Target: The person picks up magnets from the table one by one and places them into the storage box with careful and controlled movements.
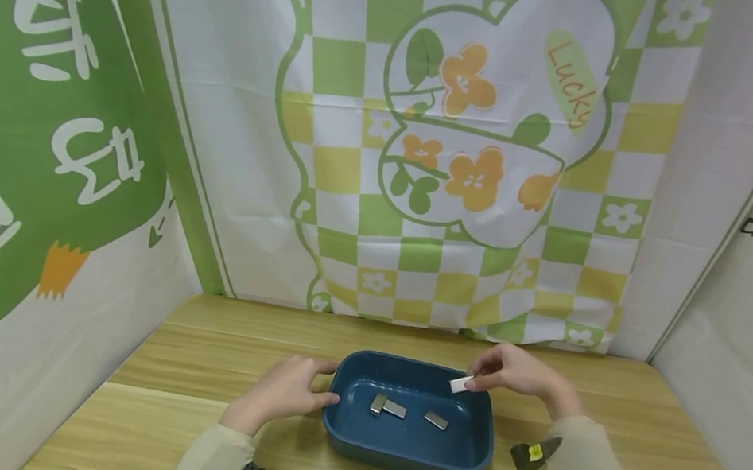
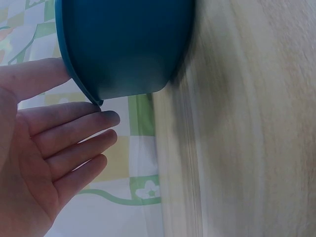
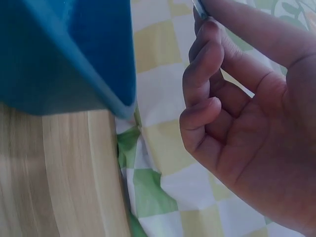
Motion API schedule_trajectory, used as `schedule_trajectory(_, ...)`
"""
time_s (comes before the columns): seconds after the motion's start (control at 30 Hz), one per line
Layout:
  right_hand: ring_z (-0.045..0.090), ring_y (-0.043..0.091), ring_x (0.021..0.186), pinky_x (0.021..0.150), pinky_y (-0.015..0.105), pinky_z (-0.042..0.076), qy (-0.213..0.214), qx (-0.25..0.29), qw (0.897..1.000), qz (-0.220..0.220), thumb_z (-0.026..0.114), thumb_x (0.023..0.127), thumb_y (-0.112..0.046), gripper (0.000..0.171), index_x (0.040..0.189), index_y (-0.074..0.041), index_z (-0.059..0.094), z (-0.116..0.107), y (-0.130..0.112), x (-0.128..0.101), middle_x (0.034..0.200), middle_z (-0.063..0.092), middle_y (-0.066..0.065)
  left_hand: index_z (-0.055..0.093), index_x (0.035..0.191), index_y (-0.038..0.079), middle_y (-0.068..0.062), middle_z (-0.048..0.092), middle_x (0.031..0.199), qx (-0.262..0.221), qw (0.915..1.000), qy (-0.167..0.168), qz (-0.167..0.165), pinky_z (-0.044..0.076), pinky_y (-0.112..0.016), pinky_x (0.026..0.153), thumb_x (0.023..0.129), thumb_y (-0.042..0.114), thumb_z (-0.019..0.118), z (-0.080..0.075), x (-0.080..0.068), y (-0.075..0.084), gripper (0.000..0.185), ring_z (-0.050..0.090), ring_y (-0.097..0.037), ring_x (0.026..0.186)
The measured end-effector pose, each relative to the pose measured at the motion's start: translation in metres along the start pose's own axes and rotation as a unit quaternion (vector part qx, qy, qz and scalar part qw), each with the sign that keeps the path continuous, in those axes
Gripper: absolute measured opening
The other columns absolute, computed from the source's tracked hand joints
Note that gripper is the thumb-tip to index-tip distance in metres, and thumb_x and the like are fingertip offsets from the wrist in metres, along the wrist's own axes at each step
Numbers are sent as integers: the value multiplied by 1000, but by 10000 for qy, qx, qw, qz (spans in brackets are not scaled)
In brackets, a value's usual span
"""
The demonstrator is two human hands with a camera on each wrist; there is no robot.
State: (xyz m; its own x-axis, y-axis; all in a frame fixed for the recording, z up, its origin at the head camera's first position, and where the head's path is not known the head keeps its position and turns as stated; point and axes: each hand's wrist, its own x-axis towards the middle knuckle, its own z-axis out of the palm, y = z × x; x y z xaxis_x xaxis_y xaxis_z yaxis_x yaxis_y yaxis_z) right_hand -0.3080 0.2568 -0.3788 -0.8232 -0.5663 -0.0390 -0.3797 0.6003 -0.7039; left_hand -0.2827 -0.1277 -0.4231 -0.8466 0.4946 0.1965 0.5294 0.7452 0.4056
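right hand (image 1: 516,373) pinches small block (image 1: 461,384) (over tub rim) | left hand (image 1: 289,391) fingers straight, touching blue tub (image 1: 404,452)

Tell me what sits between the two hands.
In the head view, the blue plastic tray lies between the left hand and right hand, holding three small silver metal blocks; the right hand pinches a fourth block.

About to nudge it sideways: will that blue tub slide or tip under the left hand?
The blue tub looks low and wide-based, so probably slides, not tips. Only three small metal blocks lie inside, likely light. The left hand touches its rim with straight fingers.
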Motion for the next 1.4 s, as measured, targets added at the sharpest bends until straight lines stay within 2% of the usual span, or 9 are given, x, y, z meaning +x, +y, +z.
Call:
schedule_trajectory(0.6,58,11,72,68,25,50,-223,106,9996,-100,73,82,-23,17,89,-8,71,10,-15,18,80,69,0,63,121,4,-12,66,120,2,10000,-13,12,52,-51,88,82,34,72,0,-1,-1,50,63,-34,108)
schedule_trajectory(0.97,59,8,71,69,24,51,-421,238,9982,-352,72,83,-22,18,90,-5,71,18,-18,30,81,69,-1,64,121,4,-11,66,120,75,10000,-25,-7,53,-49,87,83,35,71,0,-1,0,50,64,-33,107)
schedule_trajectory(1.4,60,5,70,69,22,52,-562,373,9968,-430,74,81,-17,15,87,-4,72,28,-12,39,78,69,-1,63,122,3,-13,65,121,2,10000,-33,12,52,-51,89,83,33,72,-1,-2,0,50,62,-35,109)
